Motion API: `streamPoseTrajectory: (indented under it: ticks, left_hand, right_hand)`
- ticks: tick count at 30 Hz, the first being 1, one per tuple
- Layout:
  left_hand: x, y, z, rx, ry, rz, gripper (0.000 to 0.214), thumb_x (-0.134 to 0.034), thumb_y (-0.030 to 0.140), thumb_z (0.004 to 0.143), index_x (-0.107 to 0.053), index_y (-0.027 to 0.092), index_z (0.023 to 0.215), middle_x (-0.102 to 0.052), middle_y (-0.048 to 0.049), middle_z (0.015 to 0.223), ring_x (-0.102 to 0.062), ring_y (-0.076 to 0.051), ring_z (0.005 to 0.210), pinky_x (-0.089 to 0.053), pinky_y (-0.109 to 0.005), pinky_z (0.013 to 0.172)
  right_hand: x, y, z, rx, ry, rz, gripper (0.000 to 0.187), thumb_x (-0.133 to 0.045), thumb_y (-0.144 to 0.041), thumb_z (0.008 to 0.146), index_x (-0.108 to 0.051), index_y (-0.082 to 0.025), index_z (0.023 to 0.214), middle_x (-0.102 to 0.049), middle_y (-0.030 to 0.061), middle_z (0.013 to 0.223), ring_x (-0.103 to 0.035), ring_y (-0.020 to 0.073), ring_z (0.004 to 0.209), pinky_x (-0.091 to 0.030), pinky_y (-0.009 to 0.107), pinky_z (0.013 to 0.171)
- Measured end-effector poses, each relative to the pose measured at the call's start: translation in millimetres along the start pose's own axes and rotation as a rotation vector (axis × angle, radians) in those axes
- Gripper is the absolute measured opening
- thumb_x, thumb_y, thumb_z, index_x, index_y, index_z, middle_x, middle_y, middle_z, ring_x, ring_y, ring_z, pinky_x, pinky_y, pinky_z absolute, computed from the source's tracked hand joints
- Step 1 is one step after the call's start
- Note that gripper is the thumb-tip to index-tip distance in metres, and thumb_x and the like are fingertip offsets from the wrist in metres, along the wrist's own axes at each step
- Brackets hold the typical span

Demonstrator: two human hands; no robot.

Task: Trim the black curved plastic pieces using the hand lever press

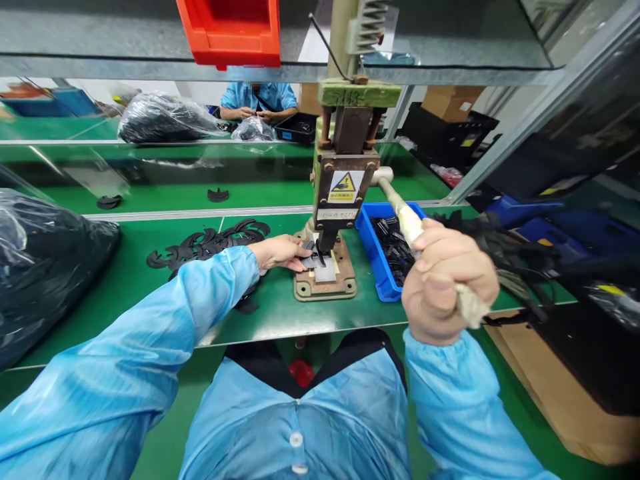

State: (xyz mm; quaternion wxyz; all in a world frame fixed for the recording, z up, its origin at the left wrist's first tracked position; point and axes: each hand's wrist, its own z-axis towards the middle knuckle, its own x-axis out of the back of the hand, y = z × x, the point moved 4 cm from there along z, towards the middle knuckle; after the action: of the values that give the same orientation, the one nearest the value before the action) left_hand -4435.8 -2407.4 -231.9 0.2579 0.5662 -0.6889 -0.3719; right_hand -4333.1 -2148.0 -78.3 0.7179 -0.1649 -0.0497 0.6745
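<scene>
My left hand pinches a dark curved plastic piece at the base of a green hand press. The piece lies under the press's ram, next to a small metal plate; the ram hides part of it. My right hand is wrapped round the press's lever handle, which is covered in pale wrapping and slants down toward me. Left of the press, a loose pile of black curved plastic pieces lies on the green table, partly behind my left forearm.
A blue bin of small black parts stands right of the press. A large black plastic bag sits far left. Two curved pieces lie on the green strip behind. An orange bin is overhead. A co-worker sits opposite.
</scene>
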Motion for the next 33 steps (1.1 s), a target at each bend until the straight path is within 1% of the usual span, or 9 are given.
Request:
streamPoseTrajectory:
  ticks: [3,6,8,12,14,17,20,25,33]
  left_hand:
    - [-5.7,-4,-5,-0.062,0.035,-0.018,0.020,-0.091,0.018,0.082,-0.073,0.012,0.089,-0.075,-0.0067,0.072,-0.073,-0.015,0.055,-0.065,-0.022,0.057]
    - [-11.0,-9,-18,-0.140,0.034,-0.032,0.024,-0.090,0.026,0.085,-0.069,0.014,0.089,-0.075,-0.0057,0.071,-0.074,-0.014,0.057,-0.063,-0.020,0.056]
    - [-11.3,-12,-33,-0.195,0.013,-0.026,0.027,-0.088,0.030,0.088,-0.066,0.015,0.088,-0.076,-0.0058,0.073,-0.074,-0.014,0.059,-0.063,-0.021,0.057]
    - [-4.1,-21,-81,-0.302,-0.067,-0.022,0.031,-0.085,0.037,0.089,-0.061,0.017,0.087,-0.077,-0.0061,0.075,-0.075,-0.015,0.062,-0.063,-0.022,0.058]
    - [-3.3,-28,-110,-0.345,-0.108,-0.039,0.036,-0.086,0.044,0.088,-0.061,0.018,0.089,-0.076,-0.0058,0.073,-0.074,-0.016,0.059,-0.061,-0.022,0.056]
    - [-13.1,-43,-140,-0.388,-0.169,-0.079,0.047,-0.089,0.056,0.081,-0.063,0.018,0.092,-0.075,-0.0045,0.073,-0.073,-0.016,0.057,-0.060,-0.024,0.054]
    - [-23.9,-63,-142,-0.359,-0.269,-0.107,0.061,-0.092,0.068,0.071,-0.063,0.019,0.093,-0.074,-0.0028,0.069,-0.071,-0.015,0.054,-0.059,-0.023,0.053]
    - [-23.2,-87,-137,-0.377,-0.249,-0.118,0.076,-0.091,0.080,0.056,-0.057,0.020,0.089,-0.071,0.0010,0.065,-0.068,-0.012,0.050,-0.056,-0.021,0.050]
    - [-48.3,-88,-151,-0.341,-0.305,-0.095,0.077,-0.093,0.078,0.052,-0.056,0.020,0.086,-0.071,0.0026,0.061,-0.066,-0.012,0.048,-0.057,-0.021,0.048]
  right_hand:
    - [-8,3,44,0.005,0.020,0.047,0.024,-0.078,-0.043,0.093,-0.064,-0.023,0.090,-0.060,-0.0010,0.082,-0.067,0.0188,0.085,-0.059,0.051,0.099]
    - [-15,12,84,0.021,-0.068,0.056,0.043,-0.076,-0.049,0.095,-0.064,-0.020,0.124,-0.066,0.0064,0.115,-0.070,0.0207,0.112,-0.056,0.049,0.109]
    - [-13,20,88,-0.012,-0.078,0.007,0.051,-0.075,-0.046,0.096,-0.059,-0.019,0.136,-0.064,0.0115,0.130,-0.068,0.0220,0.122,-0.055,0.047,0.113]
    - [1,27,21,-0.239,0.039,-0.231,0.038,-0.077,-0.033,0.096,-0.064,-0.026,0.130,-0.069,0.0054,0.123,-0.069,0.0144,0.108,-0.059,0.034,0.103]
    - [-6,25,-37,-0.389,-0.113,-0.185,0.021,-0.078,-0.028,0.092,-0.073,-0.020,0.111,-0.075,0.0042,0.100,-0.073,0.0154,0.091,-0.064,0.032,0.087]
    - [-25,23,-126,-0.722,-0.434,-0.116,0.029,-0.082,-0.038,0.087,-0.075,-0.025,0.113,-0.081,0.0049,0.099,-0.079,0.0208,0.088,-0.068,0.033,0.078]
    - [-39,23,-181,-0.907,-0.475,-0.110,0.036,-0.087,-0.051,0.077,-0.078,-0.028,0.103,-0.081,0.0048,0.094,-0.079,0.0265,0.083,-0.069,0.036,0.071]
    - [-53,14,-199,-1.024,-0.403,-0.085,0.054,-0.095,-0.064,0.061,-0.077,-0.023,0.093,-0.078,0.0051,0.085,-0.076,0.0241,0.072,-0.066,0.028,0.063]
    - [-39,-12,-199,-0.902,-0.329,-0.068,0.053,-0.093,-0.062,0.069,-0.074,-0.019,0.094,-0.077,0.0068,0.090,-0.071,0.0187,0.074,-0.065,0.027,0.070]
